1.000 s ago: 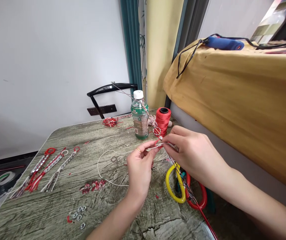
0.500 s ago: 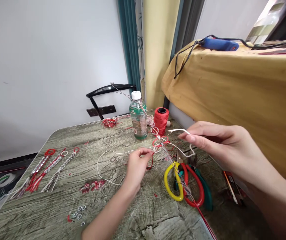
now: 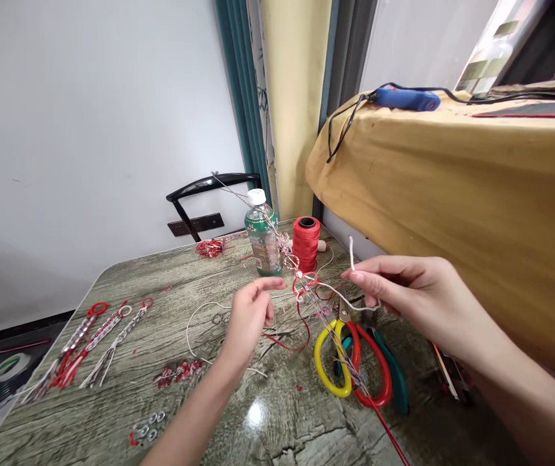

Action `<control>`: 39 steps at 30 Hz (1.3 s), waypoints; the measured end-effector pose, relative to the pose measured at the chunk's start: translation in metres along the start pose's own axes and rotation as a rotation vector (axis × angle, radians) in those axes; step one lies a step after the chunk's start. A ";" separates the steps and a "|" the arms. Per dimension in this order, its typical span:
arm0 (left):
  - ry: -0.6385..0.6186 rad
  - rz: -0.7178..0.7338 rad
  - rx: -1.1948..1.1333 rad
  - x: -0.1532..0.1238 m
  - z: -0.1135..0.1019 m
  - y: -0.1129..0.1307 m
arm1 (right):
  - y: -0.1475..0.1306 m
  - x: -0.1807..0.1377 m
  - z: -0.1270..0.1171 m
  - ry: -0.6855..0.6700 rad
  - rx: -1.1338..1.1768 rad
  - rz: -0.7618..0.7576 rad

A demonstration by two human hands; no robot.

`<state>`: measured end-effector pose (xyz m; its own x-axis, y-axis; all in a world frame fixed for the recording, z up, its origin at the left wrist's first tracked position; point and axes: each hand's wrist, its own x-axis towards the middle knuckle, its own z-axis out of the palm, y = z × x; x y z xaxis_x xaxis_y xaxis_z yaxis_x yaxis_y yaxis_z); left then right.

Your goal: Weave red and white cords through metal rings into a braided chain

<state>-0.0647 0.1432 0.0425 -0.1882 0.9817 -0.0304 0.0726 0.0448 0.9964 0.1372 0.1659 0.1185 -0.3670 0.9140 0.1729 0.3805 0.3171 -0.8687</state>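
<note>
My right hand (image 3: 410, 291) pinches the end of a white cord (image 3: 351, 249) between thumb and forefinger; the tip sticks up above the fingers. The cord runs left to a red and white knot (image 3: 300, 285) on a taut braided strand (image 3: 350, 366) that slants across the table. My left hand (image 3: 249, 315) hovers just left of the knot, fingers curled and forefinger pointing right, seemingly pinching the cord's other length. A loose red cord loop (image 3: 299, 336) hangs below the knot. More white cord (image 3: 190, 330) lies looped on the table.
A green bottle (image 3: 261, 243) and a red thread spool (image 3: 305, 244) stand behind the knot. Yellow (image 3: 328, 362), red (image 3: 377, 378) and green (image 3: 396, 382) scissors lie under the strand. Finished chains (image 3: 97, 330) and small nuts (image 3: 148, 424) lie left. A yellow-covered ledge (image 3: 452, 194) rises right.
My hands, joined at the knot a second ago, have drawn apart. The right pulled the white cord end out rightward; the left let the red cord drop and rose slightly.
</note>
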 end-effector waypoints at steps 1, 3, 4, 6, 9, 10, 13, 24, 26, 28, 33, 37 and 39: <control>0.016 0.006 -0.043 0.000 0.003 0.005 | 0.001 0.001 0.002 -0.033 -0.037 -0.012; -0.013 -0.013 -0.192 -0.001 0.011 0.013 | 0.003 0.005 0.007 -0.107 -0.091 -0.042; -0.044 -0.036 -0.279 -0.001 0.015 0.016 | 0.005 0.007 0.009 -0.136 -0.111 -0.055; -0.099 -0.088 -0.438 -0.002 0.021 0.019 | 0.007 0.010 0.013 -0.173 -0.124 -0.073; -0.140 -0.144 -0.546 0.000 0.026 0.018 | 0.010 0.014 0.016 -0.186 -0.118 -0.091; -0.145 -0.158 -0.560 0.001 0.026 0.017 | 0.010 0.014 0.017 -0.188 -0.121 -0.094; -0.155 -0.192 -0.562 0.002 0.025 0.014 | 0.010 0.011 0.019 -0.188 -0.159 -0.092; -0.145 -0.204 -0.528 0.003 0.024 0.013 | 0.005 0.007 0.029 -0.147 -0.284 -0.079; -0.143 -0.200 -0.528 0.003 0.024 0.014 | 0.005 0.011 0.031 -0.129 -0.341 -0.066; -0.137 -0.197 -0.523 0.002 0.024 0.014 | 0.006 0.017 0.034 -0.106 -0.411 -0.059; -0.154 -0.174 -0.515 0.003 0.024 0.014 | 0.011 0.031 0.036 -0.113 -0.481 -0.110; -0.186 -0.163 -0.492 0.004 0.023 0.013 | 0.026 0.041 0.028 0.013 -0.393 -0.133; -0.220 -0.176 -0.485 0.004 0.022 0.013 | 0.034 0.046 0.025 -0.007 -0.252 -0.211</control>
<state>-0.0431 0.1520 0.0531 0.0560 0.9850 -0.1633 -0.4099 0.1718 0.8958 0.1120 0.2125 0.0847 -0.4656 0.8199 0.3333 0.4930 0.5530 -0.6717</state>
